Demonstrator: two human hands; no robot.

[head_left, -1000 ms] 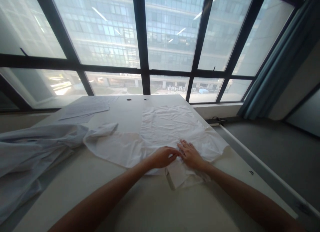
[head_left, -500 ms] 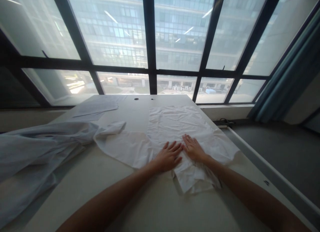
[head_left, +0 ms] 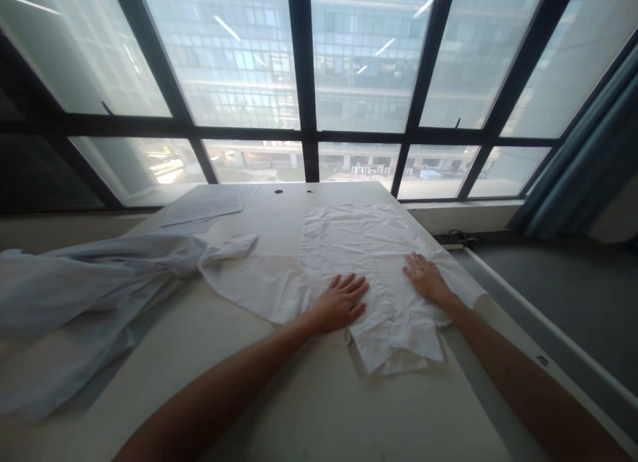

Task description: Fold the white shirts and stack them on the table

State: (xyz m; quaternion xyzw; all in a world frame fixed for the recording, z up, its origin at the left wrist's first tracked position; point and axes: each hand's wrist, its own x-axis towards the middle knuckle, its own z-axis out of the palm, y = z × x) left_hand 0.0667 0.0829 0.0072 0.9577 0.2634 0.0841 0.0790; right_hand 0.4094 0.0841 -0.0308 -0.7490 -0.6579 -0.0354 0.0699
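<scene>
A white shirt (head_left: 359,239) lies spread on the white table, its body creased and its collar end nearest me. One sleeve (head_left: 264,286) stretches out to the left, and part of the other shows at the right edge. My left hand (head_left: 341,302) rests flat on the left side of the cloth, fingers stretched out. Palm down, my right hand (head_left: 425,276) lies on the right side, its fingers also extended. Neither hand grips the fabric. Between them a creased seam runs down toward the collar (head_left: 399,349).
A heap of pale cloth (head_left: 100,302) covers the table's left side and touches the sleeve. Sheets of paper (head_left: 204,206) lie at the far left. The white table (head_left: 279,216) reaches to the windows. A blue curtain (head_left: 583,143) hangs at the right.
My right hand has slid right across the shirt, away from my left hand, which stays nearly in place. The cloth between them is now uncovered. The view has shifted slightly.
</scene>
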